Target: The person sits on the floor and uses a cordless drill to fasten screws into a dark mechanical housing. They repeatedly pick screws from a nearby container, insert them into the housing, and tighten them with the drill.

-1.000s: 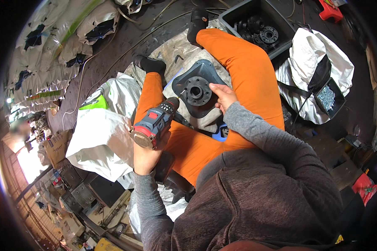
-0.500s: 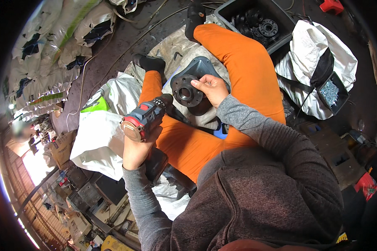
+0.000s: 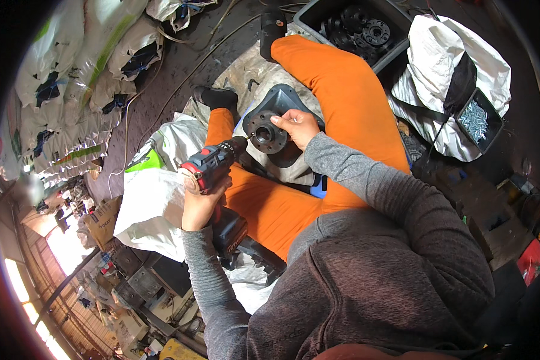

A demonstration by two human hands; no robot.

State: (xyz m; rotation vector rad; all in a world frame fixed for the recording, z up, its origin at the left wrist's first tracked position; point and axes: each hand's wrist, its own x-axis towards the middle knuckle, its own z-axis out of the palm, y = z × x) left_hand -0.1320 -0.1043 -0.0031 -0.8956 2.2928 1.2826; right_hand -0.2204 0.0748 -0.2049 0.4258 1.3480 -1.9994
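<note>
My left hand point(image 3: 201, 207) is wrapped round the grip of a red and black cordless drill point(image 3: 213, 161). The drill's chuck points right, its bit reaching the left rim of a round black flange point(image 3: 266, 133) with a centre bore and several small holes. With thumb on top, my right hand point(image 3: 300, 127) grips the flange at its upper right edge. Behind the flange, between my legs, lies a dark grey part with a broad flat base point(image 3: 282, 97). Where the flange meets that part is hidden.
A grey bin point(image 3: 396, 57) with several black flanges stands beyond my right leg. Beside it, a small black tray point(image 3: 481, 129) of screws rests against a white sack point(image 3: 429, 66). White sacks point(image 3: 60, 54) are piled at the left, and a cable point(image 3: 189, 78) crosses the floor.
The whole view has shifted slightly. The drill remains at the flange's left rim, and both hands keep their holds.
</note>
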